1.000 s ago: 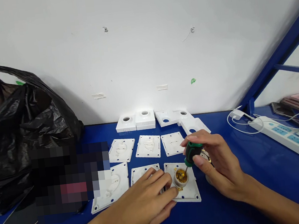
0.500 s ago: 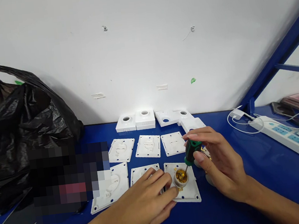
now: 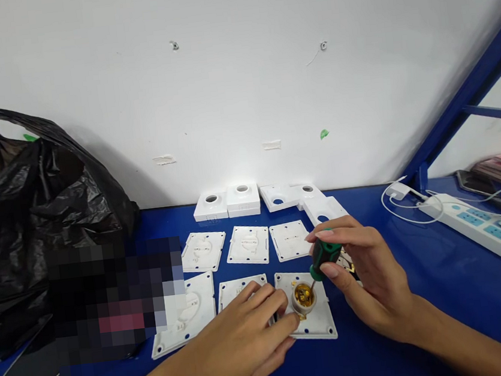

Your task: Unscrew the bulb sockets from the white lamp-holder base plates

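Observation:
My right hand (image 3: 373,276) grips a screwdriver (image 3: 324,255) with a green and black handle. Its shaft slants down into a round lamp socket (image 3: 304,296), white outside and brass-coloured within. The socket stands on a square white base plate (image 3: 316,328). My left hand (image 3: 258,332) is closed at that plate's left edge, one fingertip pressing beside the foot of the socket; its thumb is partly hidden. Under the left fingers lies another white plate (image 3: 230,290), partly covered. Brass and white parts (image 3: 345,260) show partly behind my right hand.
More white plates (image 3: 248,245) lie in a row on the blue table (image 3: 388,365). White covers with round holes (image 3: 243,200) stand along the wall. A black plastic bag (image 3: 47,193) is at left, and a power strip (image 3: 486,230) with white cables at right.
The screwdriver handle and my right fingers have shifted slightly to the right and tilted a little. My left hand, the plate and the socket look unmoved.

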The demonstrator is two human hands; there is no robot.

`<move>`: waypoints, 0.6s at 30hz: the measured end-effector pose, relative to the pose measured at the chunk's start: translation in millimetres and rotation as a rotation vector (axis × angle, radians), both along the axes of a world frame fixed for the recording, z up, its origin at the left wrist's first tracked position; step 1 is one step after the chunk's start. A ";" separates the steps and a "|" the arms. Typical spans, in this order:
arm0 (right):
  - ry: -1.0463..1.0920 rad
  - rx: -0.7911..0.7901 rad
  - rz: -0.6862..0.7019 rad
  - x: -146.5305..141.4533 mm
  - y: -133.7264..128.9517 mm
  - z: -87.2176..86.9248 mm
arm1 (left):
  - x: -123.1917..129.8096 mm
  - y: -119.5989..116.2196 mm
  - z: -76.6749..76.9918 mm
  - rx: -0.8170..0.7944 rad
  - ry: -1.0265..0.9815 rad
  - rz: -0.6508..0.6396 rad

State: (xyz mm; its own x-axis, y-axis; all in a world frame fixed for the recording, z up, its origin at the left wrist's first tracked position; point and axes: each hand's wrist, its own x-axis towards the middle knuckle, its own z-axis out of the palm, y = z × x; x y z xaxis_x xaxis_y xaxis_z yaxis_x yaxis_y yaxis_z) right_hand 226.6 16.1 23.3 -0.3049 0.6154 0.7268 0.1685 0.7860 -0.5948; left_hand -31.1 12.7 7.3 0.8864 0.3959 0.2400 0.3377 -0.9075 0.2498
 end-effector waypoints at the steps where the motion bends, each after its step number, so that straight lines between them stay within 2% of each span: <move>1: -0.001 -0.004 0.010 -0.1 0.1 0.0 | -0.1 0.0 -0.3 0.004 0.003 -0.001; 11: -0.052 0.015 0.063 0.3 -1.4 3.7 | -0.9 -2.4 -3.8 0.044 -0.013 0.026; 18: -0.111 0.060 0.047 -0.5 -2.4 4.8 | -1.7 -1.3 -7.3 0.052 0.001 0.021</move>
